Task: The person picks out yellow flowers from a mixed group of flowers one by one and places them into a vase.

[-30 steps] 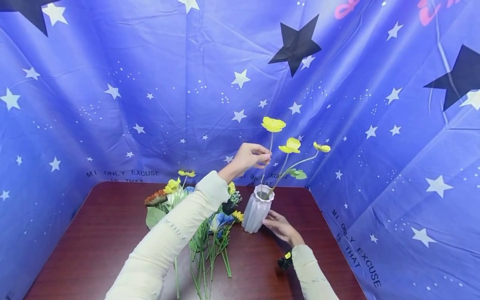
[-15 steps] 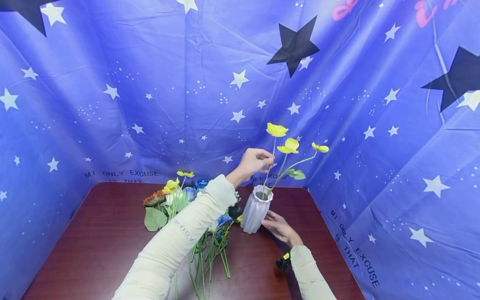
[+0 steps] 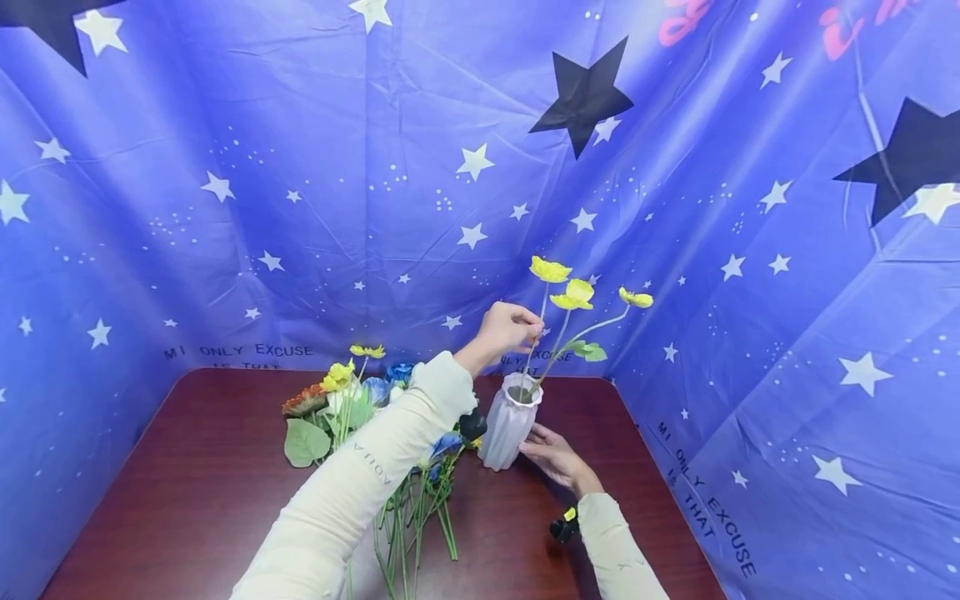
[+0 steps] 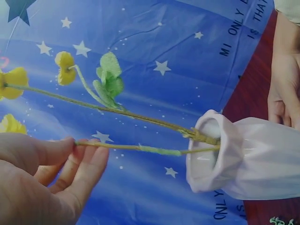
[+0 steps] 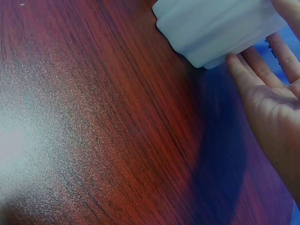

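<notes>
The left hand (image 3: 510, 327) pinches a yellow flower (image 3: 550, 269) by its stem, thumb and fingertips close together, well below the bloom. The stem's lower end is inside the mouth of the vase (image 3: 510, 425); how deep it reaches is hidden. The right hand (image 3: 553, 457) holds the vase low on its side, thumb in front near the base, fingers reaching round; their full wrap cannot be seen. The vase is pale and fluted, with a wavy rim, and stands on the table (image 3: 180, 475); whether it leans slightly I cannot tell.

Just beside the pinched stem, a forked stem (image 4: 140, 118) also stands in the vase, bearing 2 yellow blooms and green leaves. Left of the vase lies a pile of flowers (image 3: 341, 400), orange, yellow, white and blue, partly covered by the left sleeve (image 3: 360, 483). A black object (image 3: 562, 528) sits by the right sleeve (image 3: 618, 542). Behind hangs a blue, star-printed cloth (image 3: 420, 200).
</notes>
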Demonstrator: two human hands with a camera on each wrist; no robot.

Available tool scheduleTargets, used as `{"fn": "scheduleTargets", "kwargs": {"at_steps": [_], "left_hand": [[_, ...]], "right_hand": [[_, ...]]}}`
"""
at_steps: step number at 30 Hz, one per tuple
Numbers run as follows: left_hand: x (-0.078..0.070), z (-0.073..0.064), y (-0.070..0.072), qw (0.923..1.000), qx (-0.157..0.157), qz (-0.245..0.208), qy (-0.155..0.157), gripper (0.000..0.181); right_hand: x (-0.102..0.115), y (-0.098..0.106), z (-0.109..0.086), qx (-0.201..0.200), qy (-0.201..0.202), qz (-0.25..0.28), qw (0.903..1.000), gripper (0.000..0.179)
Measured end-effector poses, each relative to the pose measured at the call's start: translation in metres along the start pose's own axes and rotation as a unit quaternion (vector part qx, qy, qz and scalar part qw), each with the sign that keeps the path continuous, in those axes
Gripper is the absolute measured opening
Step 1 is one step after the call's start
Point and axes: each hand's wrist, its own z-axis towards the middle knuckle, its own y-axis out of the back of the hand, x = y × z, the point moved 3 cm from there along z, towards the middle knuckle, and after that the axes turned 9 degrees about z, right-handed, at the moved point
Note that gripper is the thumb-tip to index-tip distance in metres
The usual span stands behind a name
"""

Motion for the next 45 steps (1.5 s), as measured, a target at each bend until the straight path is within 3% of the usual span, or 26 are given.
{"fn": "scheduleTargets", "kwargs": {"at_steps": [10, 25, 30, 45], "left_hand": [[-0.003, -0.002, -0.001, 0.999, 0.012, -0.011, 0.041, 0.012], [0.005, -0.001, -0.02, 0.9996, 0.022, -0.007, 0.018, 0.011], [0.013, -0.001, -0.024, 0.9996, 0.017, 0.003, 0.024, 0.009], [0.028, 0.002, -0.026, 0.9961, -0.044, 0.054, 0.055, 0.01]], "right_hand": [[0.0, -0.003, -0.001, -0.004, -0.003, 0.003, 1.0, 0.073], [0.001, -0.004, -0.001, -0.003, -0.001, -0.003, 1.0, 0.071], [-0.001, 0.0, -0.001, 0.0, -0.003, -0.006, 1.0, 0.073], [-0.003, 0.002, 0.0, 0.003, -0.002, -0.015, 0.9999, 0.075]]}}
